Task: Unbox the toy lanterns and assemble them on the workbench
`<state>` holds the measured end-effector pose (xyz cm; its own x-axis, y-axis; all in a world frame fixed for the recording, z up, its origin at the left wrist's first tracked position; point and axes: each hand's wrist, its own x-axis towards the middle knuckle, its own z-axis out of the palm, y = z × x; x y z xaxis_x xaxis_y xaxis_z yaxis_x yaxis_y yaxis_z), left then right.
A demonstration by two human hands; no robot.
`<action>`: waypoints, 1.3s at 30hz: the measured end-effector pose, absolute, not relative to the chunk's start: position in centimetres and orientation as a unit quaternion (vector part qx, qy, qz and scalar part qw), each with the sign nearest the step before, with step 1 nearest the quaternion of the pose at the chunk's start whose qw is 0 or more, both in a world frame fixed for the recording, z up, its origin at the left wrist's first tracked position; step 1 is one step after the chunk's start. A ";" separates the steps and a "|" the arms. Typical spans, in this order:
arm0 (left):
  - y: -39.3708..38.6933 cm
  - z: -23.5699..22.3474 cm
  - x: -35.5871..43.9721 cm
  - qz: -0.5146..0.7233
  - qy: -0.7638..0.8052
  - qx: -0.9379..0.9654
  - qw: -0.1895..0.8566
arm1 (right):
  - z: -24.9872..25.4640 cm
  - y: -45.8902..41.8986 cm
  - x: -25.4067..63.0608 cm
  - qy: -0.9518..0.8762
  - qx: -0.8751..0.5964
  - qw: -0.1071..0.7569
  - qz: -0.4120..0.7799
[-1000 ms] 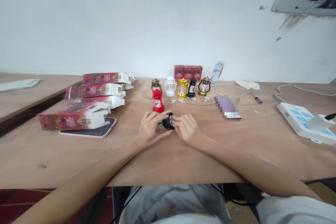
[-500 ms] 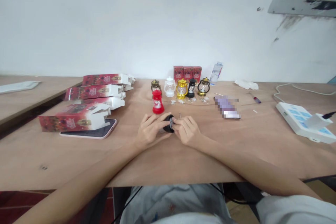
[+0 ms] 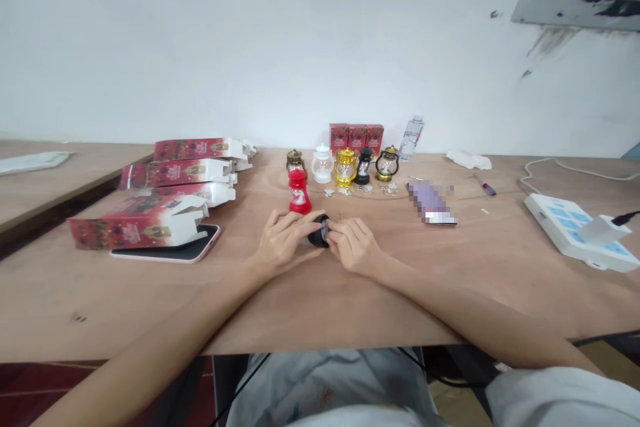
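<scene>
My left hand (image 3: 281, 241) and my right hand (image 3: 354, 245) meet at the middle of the wooden table (image 3: 320, 293), both closed round a small black lantern (image 3: 319, 232) lying on its side. The right fingertips pinch at its round base; what they pinch is too small to make out. Just behind the hands stands a red lantern (image 3: 299, 192). Further back is a row of several little lanterns: bronze (image 3: 295, 161), white (image 3: 323, 165), gold (image 3: 346, 168), black (image 3: 365, 167) and dark gold (image 3: 387, 165). Small shiny bits (image 3: 363, 190) lie before them.
Several red and white cartons (image 3: 170, 193) lie at the left over a phone (image 3: 165, 252). Red boxes (image 3: 357, 136) and a bottle (image 3: 412, 136) stand by the wall. A blurred purple thing (image 3: 431, 203), a small screwdriver (image 3: 485, 187), a cloth (image 3: 467, 160) and a power strip (image 3: 580, 232) lie at the right.
Both hands stay on the black lantern; the fingers have shifted only slightly. The view has drifted a little.
</scene>
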<state>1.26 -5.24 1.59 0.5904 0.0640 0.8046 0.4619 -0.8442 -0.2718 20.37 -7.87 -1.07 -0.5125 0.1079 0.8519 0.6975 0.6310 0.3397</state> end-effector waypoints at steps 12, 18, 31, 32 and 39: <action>-4.9 1.6 1.2 -0.411 -0.171 -0.871 0.209 | -1.3 -7.3 21.1 -0.824 -0.251 0.438 -0.259; -5.2 2.2 0.7 -0.433 -0.226 -0.869 -0.078 | -0.7 -7.4 21.7 -0.854 -0.173 0.439 -0.221; -5.4 3.3 1.1 -0.223 -0.165 -0.810 -0.517 | -0.8 -7.7 21.3 -0.833 -0.087 0.485 -0.251; -5.3 3.2 1.1 -0.217 -0.162 -0.808 -0.523 | -0.9 -7.6 21.3 -0.833 -0.090 0.484 -0.252; -5.2 2.6 1.3 -0.196 -0.166 -0.765 -0.591 | -1.4 -7.2 21.2 -0.832 -0.081 0.483 -0.260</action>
